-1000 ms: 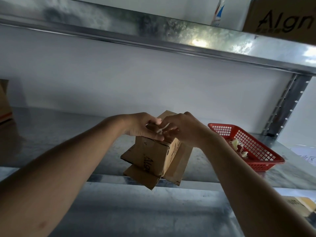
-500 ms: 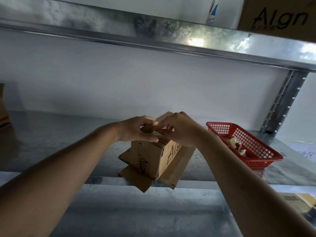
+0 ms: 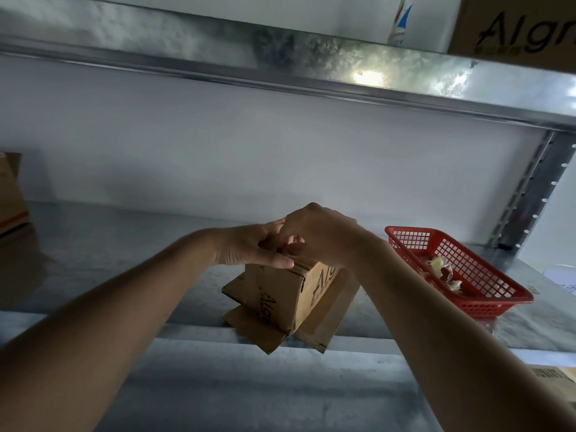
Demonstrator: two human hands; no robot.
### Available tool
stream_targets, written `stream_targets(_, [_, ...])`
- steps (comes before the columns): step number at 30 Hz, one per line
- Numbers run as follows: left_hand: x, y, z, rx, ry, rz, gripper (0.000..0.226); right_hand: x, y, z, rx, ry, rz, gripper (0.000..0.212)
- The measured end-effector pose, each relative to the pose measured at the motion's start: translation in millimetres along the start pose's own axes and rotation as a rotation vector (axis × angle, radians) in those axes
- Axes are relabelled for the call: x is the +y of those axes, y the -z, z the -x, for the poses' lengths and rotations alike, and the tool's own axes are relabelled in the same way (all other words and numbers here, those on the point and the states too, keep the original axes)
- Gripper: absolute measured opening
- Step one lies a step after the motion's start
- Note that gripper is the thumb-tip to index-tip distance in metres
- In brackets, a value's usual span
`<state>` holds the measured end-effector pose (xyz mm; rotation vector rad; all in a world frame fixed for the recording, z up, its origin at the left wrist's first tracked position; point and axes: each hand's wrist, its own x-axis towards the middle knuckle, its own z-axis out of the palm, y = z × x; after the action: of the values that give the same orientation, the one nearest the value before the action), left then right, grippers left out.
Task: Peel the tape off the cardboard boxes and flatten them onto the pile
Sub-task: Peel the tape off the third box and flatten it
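A small brown cardboard box [image 3: 280, 297] with black lettering stands on the metal shelf [image 3: 124, 244], its bottom flaps splayed open over the shelf's front edge. My left hand [image 3: 249, 247] grips the box's top left edge, thumb along the near side. My right hand [image 3: 318, 235] curls over the top, fingertips pinching at something on the top surface. The tape itself is hidden under my fingers.
A red plastic basket [image 3: 461, 275] with crumpled tape scraps sits to the right on the shelf. Another cardboard box [image 3: 9, 194] stands at the far left. An upper shelf [image 3: 280, 63] carries a large lettered box [image 3: 517, 26]. Flat cardboard [image 3: 554, 375] lies low right.
The box has come down from a raised, tilted hold onto the shelf. Both hands stay together on its top, my right hand now arched higher over it.
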<state>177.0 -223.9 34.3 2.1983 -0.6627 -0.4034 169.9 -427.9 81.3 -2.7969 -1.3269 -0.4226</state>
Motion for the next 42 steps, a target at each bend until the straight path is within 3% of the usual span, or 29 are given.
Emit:
stream_targets(7, [-2,0,0,0.052,0.002,-0.005,0.032,7,-7,4,0.011,0.082,-0.031,0.013])
stream_targets(12, [-4,0,0,0.057,0.009,0.02,0.056,12,-15,10,0.089,0.093,-0.091,0.023])
stream_targets(15, [-5,1,-1,0.073,0.02,-0.036,0.093,15,-8,10,0.057,0.105,-0.066,0.028])
stream_targets(17, [-3,1,1,0.077,0.02,-0.049,0.103,11,-3,10,0.025,0.122,-0.05,0.025])
stream_targets(28, [4,-2,6,0.063,0.008,0.028,0.062,-4,4,1,-0.061,0.09,0.168,0.022])
stream_targets(33, [-1,-1,3,0.065,0.006,0.04,0.069,-2,2,-2,-0.079,0.071,0.181,0.021])
stream_targets(38, [-7,0,1,0.059,0.006,0.064,0.05,3,-3,-1,-0.068,0.078,0.152,0.018])
stream_targets(42, [-12,2,-3,0.081,0.014,0.029,0.056,9,-6,1,-0.029,0.08,0.099,0.015])
